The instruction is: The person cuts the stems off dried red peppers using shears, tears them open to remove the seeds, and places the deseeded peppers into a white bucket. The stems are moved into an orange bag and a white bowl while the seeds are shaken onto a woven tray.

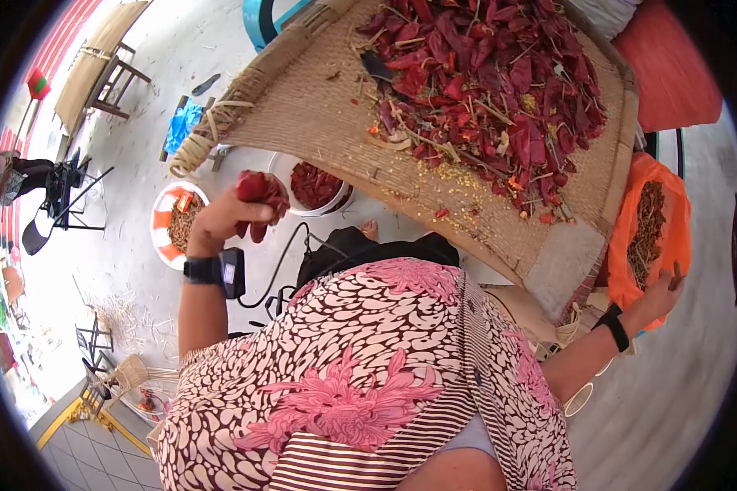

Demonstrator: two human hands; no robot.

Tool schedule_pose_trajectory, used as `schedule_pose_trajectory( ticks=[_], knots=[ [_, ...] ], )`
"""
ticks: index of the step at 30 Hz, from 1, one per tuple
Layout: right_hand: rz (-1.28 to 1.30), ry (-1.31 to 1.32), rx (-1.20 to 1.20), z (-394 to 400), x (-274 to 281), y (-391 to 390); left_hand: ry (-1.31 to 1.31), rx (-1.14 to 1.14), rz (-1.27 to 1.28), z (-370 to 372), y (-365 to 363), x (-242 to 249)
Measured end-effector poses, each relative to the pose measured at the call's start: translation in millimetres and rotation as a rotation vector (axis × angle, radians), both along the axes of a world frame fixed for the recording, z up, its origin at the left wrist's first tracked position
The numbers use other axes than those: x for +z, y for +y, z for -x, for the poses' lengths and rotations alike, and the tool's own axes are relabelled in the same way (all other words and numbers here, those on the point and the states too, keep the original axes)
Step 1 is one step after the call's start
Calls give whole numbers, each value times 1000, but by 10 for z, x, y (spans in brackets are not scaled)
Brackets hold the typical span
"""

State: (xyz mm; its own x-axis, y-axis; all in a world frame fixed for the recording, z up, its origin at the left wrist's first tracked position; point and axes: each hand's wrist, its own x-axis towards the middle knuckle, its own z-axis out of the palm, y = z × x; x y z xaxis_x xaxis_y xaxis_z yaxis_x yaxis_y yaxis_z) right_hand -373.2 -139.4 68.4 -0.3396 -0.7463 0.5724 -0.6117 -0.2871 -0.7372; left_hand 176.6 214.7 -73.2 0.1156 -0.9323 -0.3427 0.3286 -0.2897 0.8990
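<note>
Dried red chillies [499, 90] lie heaped on a large woven tray [303, 106], with yellow seeds and stems scattered near its front edge. My left hand [233, 214] is closed around several red chillies [258, 188], left of the tray and beside a white bucket [275, 168] that holds more red chillies. On the right, my right hand [659, 299] is at the lower rim of an orange bag [678, 221] with brownish stems inside. Its fingers are partly spread, and something small and brown seems to be between them.
A white basin with orange lining [162, 225] stands on the floor at the left. A black cable [280, 266] loops near my left wrist. A wooden bench [110, 78], a dark slipper [206, 84] and a red cushion [667, 69] are farther off.
</note>
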Motion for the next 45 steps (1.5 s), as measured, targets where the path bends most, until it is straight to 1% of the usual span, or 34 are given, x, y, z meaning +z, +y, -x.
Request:
schedule_pose_trajectory(
  ticks=[1, 3, 5, 6, 7, 8, 9, 10, 11, 12, 13, 14, 15, 16, 17, 18, 19, 20, 21, 22, 23, 25, 28, 29, 31, 32, 34, 35, 37, 38, 41, 43, 44, 45],
  knots=[
    [10, -3, 3, -39, 9, -5, 41, 8, -100, -51, 31, -221],
    [91, -141, 22, -403, 18, 181, 129, 241, -301, -67, 1, -703],
    [-135, -189, 132, -712, 70, 327, 155, 202, -431, -271, -25, -1331],
    [-163, -207, 200, -806, 17, 317, 188, 157, -404, -368, -41, -1776],
    [-193, -225, 267, -902, -38, 306, 175, 199, -448, -439, -34, -1996],
    [-139, -231, 343, -950, -155, 262, 165, 233, -491, -478, -70, -2148],
    [-179, -64, 388, -1096, -147, 319, 157, 261, -523, -507, -187, -2245],
    [-214, 105, 422, -1281, -130, 402, -88, 420, -745, -462, -267, -2286],
    [-323, 152, 479, -1368, -167, 407, 7, 290, -643, -506, -288, -2198],
    [-437, 197, 532, -1449, -217, 415, 9, 365, -652, -528, -331, -2287],
    [-554, 135, 564, -1593, -235, 472, 53, 296, -634, -604, -353, -2452],
    [-673, 69, 596, -1719, -266, 508, 2, 219, -582, -464, -429, -2115],
    [-637, 223, 622, -1776, -353, 457, -160, 32, -478, -312, -464, -1795],
    [-602, 374, 650, -1831, -449, 390, -323, -171, -559, -151, -630, -1459],
    [-596, 486, 622, -1907, -494, 363, -492, -368, -638, -39, -740, -1253],
    [-590, 595, 596, -1992, -529, 343, -515, -540, -377, -50, -693, -1345],
    [-584, 703, 569, -2071, -548, 335, -565, -678, -237, 8, -659, -1245],
    [-546, 743, 528, -2138, -561, 322, -608, -796, -84, 66, -623, -1148],
    [-507, 783, 486, -2198, -570, 311, -684, -887, -55, 272, -681, -659],
    [-469, 822, 444, -2248, -566, 305, -610, -891, -104, 438, -723, -244],
    [-476, 812, 471, -2290, -556, 293, -607, -903, -51, 545, -757, 72],
    [-489, 794, 529, -2363, -530, 260, -721, -870, 76, 713, -834, 615],
    [-547, 1014, 516, -2426, -650, 206, -493, -616, 261, 865, -964, 1025],
    [-556, 963, 510, -2428, -630, 208, -489, -559, 241, 917, -1024, 1099],
    [-569, 863, 503, -2418, -583, 240, -478, -439, 201, 999, -1174, 1196],
    [-515, 761, 514, -2390, -576, 267, -497, -386, 259, 1029, -1278, 1158],
    [-404, 556, 530, -2331, -541, 345, -297, -234, 305, 1157, -1502, 1011],
    [-403, 477, 568, -2317, -488, 425, -196, -159, 329, 1233, -1614, 956],
    [-402, 318, 641, -2354, -324, 686, -136, -77, 361, 1425, -1826, 907],
    [-346, 294, 676, -2365, -339, 784, -106, -39, 374, 1485, -1905, 903],
    [-207, 239, 777, -2401, -380, 1019, -166, -83, 427, 1538, -2064, 921],
    [-146, 232, 852, -2414, -348, 1121, -11, -84, 452, 1595, -2088, 900],
    [-157, 243, 886, -2395, -306, 1127, 67, -84, 462, 1620, -2089, 887],
    [-226, 201, 885, -2362, -272, 1131, 49, -81, 470, 1627, -2084, 881]
  ],
)
